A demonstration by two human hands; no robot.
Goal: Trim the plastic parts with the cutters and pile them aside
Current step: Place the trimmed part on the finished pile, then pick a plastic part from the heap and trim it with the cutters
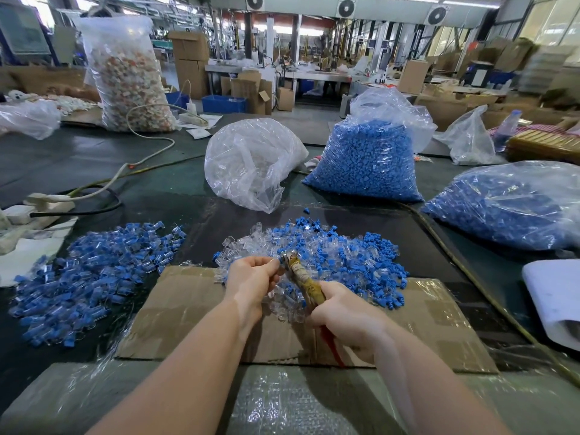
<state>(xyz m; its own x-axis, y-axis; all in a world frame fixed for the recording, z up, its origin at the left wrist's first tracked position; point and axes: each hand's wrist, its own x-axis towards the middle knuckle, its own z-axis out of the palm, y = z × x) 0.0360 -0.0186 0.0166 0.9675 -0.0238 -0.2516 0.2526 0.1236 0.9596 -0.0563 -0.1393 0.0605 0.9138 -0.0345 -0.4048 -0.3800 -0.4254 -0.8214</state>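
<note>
- Head view: the surface is covered in a dark mat, with a flattened sheet of cardboard near the front edge and clear film over the nearest part.
- The right hand has its grip closed around the handles of the cutters, whose metal tip points up and left.
- The left hand pinches a small part right at that tip; the part itself is too small to make out.
- A heap of blue and clear plastic parts lies just behind both hands.
- A second, flatter pile of parts lies well to the left on the mat.
- Behind stand a crumpled clear bag and two bags of blue pieces.
- A white cable snakes across the left side.
- The room is a workshop with stacked cardboard boxes and ceiling fans.
</note>
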